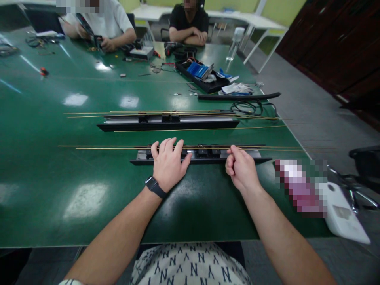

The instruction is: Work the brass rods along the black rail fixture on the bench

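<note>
In the head view a long black-and-silver metal rail (194, 161) with several black blocks (202, 152) lies across the green table in front of me. Two thin golden rods (95, 148) run lengthwise over it and stick out past both ends. My left hand (168, 168), with a watch at the wrist, rests on the rail's left part, its fingers spread over the rods. Toward the right end, my right hand (242, 168) is closed, thumb and forefinger pinched at a rod; the exact grip is partly hidden. Behind lies a second similar rail (169, 126) with more golden rods.
A black tray (204, 84) with blue packets, gloves (237, 89), a curved black strip (237, 96) and coiled cable (247, 107) lie farther back. A white object (346, 213) sits at the right edge. A clear bottle (235, 43) and two people are across the table.
</note>
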Demonstrator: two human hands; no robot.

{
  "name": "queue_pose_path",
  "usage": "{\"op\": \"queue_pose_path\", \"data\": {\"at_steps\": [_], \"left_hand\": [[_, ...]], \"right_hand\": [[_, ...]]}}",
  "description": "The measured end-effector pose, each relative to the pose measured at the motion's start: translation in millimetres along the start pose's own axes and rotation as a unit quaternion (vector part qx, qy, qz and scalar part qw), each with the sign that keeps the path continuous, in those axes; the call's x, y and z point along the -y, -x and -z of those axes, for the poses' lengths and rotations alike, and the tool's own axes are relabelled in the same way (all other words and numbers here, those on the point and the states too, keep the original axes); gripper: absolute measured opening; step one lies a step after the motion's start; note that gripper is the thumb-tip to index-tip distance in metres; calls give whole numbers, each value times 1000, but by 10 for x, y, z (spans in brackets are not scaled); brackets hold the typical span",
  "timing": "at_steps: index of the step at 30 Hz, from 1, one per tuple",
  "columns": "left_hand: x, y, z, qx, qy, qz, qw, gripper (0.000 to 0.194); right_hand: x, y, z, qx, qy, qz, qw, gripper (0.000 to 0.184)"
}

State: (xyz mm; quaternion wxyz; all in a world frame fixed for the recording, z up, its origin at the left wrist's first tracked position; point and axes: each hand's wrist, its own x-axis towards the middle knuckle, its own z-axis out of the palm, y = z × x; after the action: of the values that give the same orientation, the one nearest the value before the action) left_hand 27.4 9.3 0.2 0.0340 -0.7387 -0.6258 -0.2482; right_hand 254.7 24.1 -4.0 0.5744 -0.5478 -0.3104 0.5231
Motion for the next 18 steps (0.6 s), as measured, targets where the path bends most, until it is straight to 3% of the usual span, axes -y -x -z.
{"op": "queue_pose_path", "data": {"at_steps": [18], "left_hand": [[-9,-1,15,3,2,1,1000,43]], "right_hand": [[8,-7,10,3,29,8,1000,31]]}}
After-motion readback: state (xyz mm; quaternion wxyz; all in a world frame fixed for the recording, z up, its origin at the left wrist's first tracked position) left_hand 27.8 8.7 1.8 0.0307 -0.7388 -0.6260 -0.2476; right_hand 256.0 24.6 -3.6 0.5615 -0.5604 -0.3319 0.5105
